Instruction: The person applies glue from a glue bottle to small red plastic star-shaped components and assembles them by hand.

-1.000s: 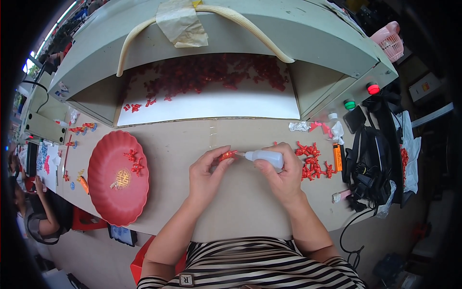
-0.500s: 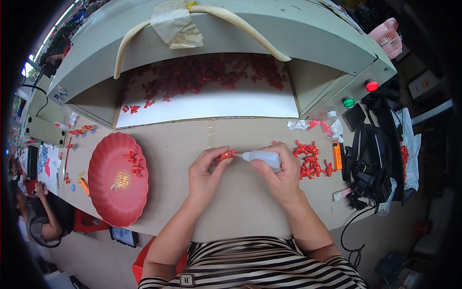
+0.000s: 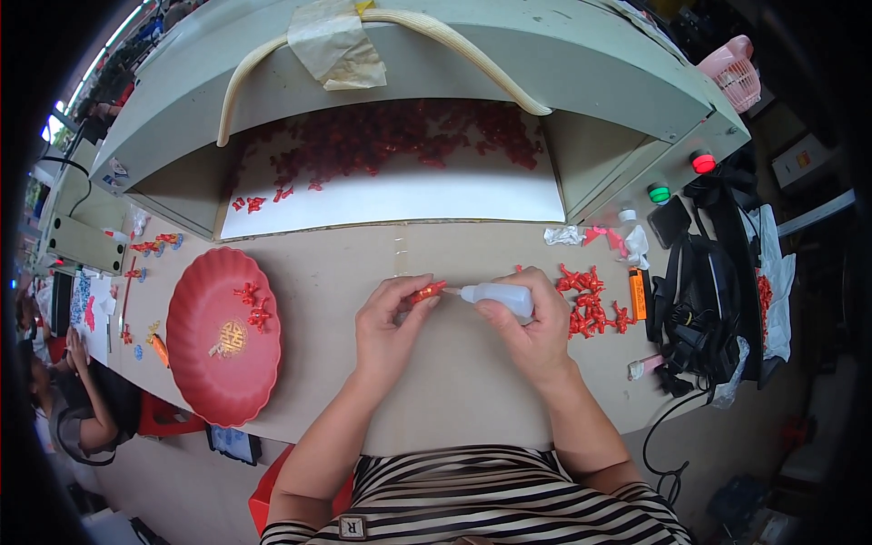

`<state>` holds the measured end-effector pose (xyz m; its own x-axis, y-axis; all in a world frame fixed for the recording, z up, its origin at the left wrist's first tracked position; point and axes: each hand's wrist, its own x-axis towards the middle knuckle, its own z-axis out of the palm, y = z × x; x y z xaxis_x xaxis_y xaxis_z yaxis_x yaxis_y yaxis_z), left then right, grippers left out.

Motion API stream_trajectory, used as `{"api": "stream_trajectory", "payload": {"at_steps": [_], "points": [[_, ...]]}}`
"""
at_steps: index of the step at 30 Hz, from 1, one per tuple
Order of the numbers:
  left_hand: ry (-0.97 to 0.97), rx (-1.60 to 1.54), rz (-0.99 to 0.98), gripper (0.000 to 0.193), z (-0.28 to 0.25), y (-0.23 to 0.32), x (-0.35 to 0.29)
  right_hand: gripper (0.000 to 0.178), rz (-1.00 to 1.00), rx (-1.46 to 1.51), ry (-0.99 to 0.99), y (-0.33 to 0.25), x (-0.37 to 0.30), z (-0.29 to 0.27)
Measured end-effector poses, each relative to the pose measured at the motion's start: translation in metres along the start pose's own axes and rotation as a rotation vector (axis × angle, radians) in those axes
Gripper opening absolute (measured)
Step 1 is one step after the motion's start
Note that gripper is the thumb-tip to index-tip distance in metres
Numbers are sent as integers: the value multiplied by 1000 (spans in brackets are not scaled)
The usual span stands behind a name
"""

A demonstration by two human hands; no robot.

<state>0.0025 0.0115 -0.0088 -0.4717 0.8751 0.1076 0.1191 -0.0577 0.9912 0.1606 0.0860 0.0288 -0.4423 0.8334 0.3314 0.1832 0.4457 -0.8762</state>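
Observation:
Between the thumb and fingers of my left hand (image 3: 386, 331) is a small shiny red figurine (image 3: 425, 292), lying sideways with one end toward the right. My right hand (image 3: 536, 331) grips a translucent white squeeze bottle (image 3: 504, 298), tilted so its thin nozzle points left at the figurine's end. Whether the tip touches the figurine is too small to tell. Just right of my right hand, a cluster of similar red figurines (image 3: 590, 309) lies on the table. To my left stands a scalloped red dish (image 3: 186, 363) with a few red figurines in it.
Ahead, a grey cabinet (image 3: 627, 91) opens over a white sheet (image 3: 363, 204) strewn with many red pieces. An orange lighter-like object (image 3: 638, 292) and a black bag (image 3: 704, 304) lie at the right. Red figures on bases (image 3: 150, 245) stand far left, near a co-worker's hands (image 3: 77, 350).
My hands hold nearly the same pose; the bottle has shifted very slightly right. At the far left, the co-worker's hands have moved up a little.

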Motion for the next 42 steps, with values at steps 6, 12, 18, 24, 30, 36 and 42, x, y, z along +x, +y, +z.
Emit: {"api": "stream_trajectory", "payload": {"at_steps": [6,12,18,24,30,36,42], "points": [[20,1,28,20,0,-2,1,27,-10,-18,-8,1,0,0],[23,11,39,20,-1,-2,1,27,5,-40,-10,-1,1,1],[21,7,43,21,0,-1,1,28,-15,-47,-11,-1,1,1],[21,11,52,21,0,-2,0,28,-17,-50,-12,-1,1,1],[17,6,35,21,0,-3,0,27,-29,-62,5,-1,1,2],[18,14,37,21,0,-2,0,27,-65,-69,8,-1,1,3],[7,18,16,20,2,0,1,27,-109,-99,12,-1,2,2]]}}
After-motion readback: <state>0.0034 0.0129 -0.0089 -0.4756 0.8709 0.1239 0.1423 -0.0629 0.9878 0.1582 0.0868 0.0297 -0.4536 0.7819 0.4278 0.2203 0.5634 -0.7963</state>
